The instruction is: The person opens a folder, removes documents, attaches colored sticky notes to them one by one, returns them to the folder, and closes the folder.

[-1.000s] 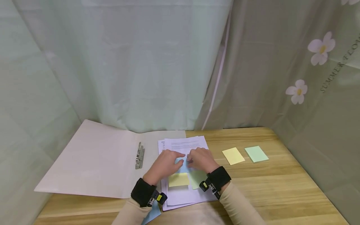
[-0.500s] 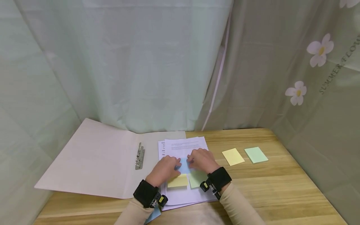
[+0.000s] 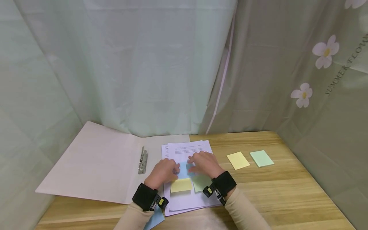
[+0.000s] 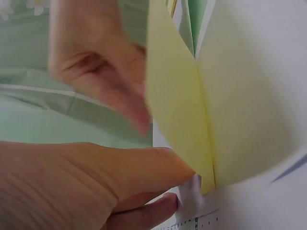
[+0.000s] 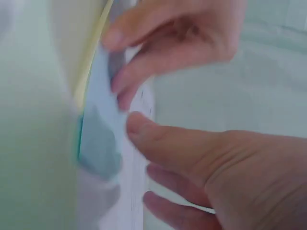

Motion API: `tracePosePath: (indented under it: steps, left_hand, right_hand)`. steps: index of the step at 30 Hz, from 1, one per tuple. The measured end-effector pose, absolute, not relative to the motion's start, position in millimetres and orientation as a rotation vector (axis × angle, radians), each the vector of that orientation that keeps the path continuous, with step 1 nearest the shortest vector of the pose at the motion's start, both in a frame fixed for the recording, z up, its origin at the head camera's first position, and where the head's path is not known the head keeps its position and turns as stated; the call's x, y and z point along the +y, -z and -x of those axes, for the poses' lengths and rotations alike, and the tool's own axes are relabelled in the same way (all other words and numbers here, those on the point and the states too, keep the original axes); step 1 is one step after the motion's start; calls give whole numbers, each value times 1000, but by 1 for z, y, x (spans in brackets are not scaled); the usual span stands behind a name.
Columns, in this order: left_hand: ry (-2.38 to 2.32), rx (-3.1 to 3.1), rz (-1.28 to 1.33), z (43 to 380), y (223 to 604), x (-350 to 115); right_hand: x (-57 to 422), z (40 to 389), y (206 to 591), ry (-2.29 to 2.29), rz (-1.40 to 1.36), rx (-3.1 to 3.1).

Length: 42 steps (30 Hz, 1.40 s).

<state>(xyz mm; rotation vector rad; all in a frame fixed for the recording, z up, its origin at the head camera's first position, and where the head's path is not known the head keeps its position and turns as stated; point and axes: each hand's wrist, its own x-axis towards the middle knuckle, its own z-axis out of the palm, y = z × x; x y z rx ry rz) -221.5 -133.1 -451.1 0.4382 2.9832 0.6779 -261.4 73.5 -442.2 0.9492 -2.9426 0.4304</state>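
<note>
A blue sticky note (image 3: 184, 171) lies on the printed sheets (image 3: 198, 202), between my two hands. My left hand (image 3: 163, 172) is at its left edge, loosely bent. In the right wrist view, the left thumb and fingers touch or nearly touch the blue note (image 5: 98, 115). Over its right side hovers my right hand (image 3: 205, 163), with thumb and fingers apart and nothing between them. Just below sit a yellow sticky note (image 3: 181, 186) and a green sticky note (image 3: 200, 182). The yellow note (image 4: 180, 100) stands partly up from the paper in the left wrist view.
An open folder (image 3: 95, 166) with a metal ring clip (image 3: 142, 161) lies to the left, partly beneath the sheets. A yellow pad (image 3: 238, 160) and a green pad (image 3: 262, 158) lie right. A blue pad (image 3: 156, 218) shows beside the left wrist. Curtains stand behind the table.
My left hand first came down toward the blue note, then drew left along it. The right hand's fingers have spread slightly and shifted a little left. The notes and pads stay put.
</note>
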Motion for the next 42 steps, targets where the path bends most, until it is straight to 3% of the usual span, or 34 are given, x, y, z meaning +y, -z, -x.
tracePosePath:
  steps: [5,8,13,19,24,27,30,34,37,39,42]
  left_hand:
    - [-668,3032,-544,263,517,-151]
    - [-630,3063,-580,279,544,-158]
    - [-621,3038,-535,276,537,-157]
    - [-666,2997,-500,267,523,-154]
    - [-637,3031,-478,250,498,-143]
    - [-603,3053,-551,236,477,-132]
    - [-573,3105,-719,244,494,-128]
    - [-528,3077,-854,261,528,-126]
    - [-501,2991,-802,261,534,-126]
    - [-464,2978,-794,260,534,-129]
    - [-545,2915,-668,243,503,-129]
  right_hand:
    - [63,254,441,-525,-1077,-2912]
    - [66,272,471,-560,-1116,-2933]
    - [77,301,511,-482,-993,-2960]
    - [83,281,471,-470,-788,-3047]
    - [88,278,469,-444,-845,-3015]
    - [86,268,456,-471,-825,-3044]
    - [81,262,447,-500,-811,-3062]
    - [86,289,483,-469,-853,-3008]
    - [91,313,518,-435,-868,-2986]
    - [93,321,528,-455,-858,-3002]
    - [93,319,525,-457,-843,-3023]
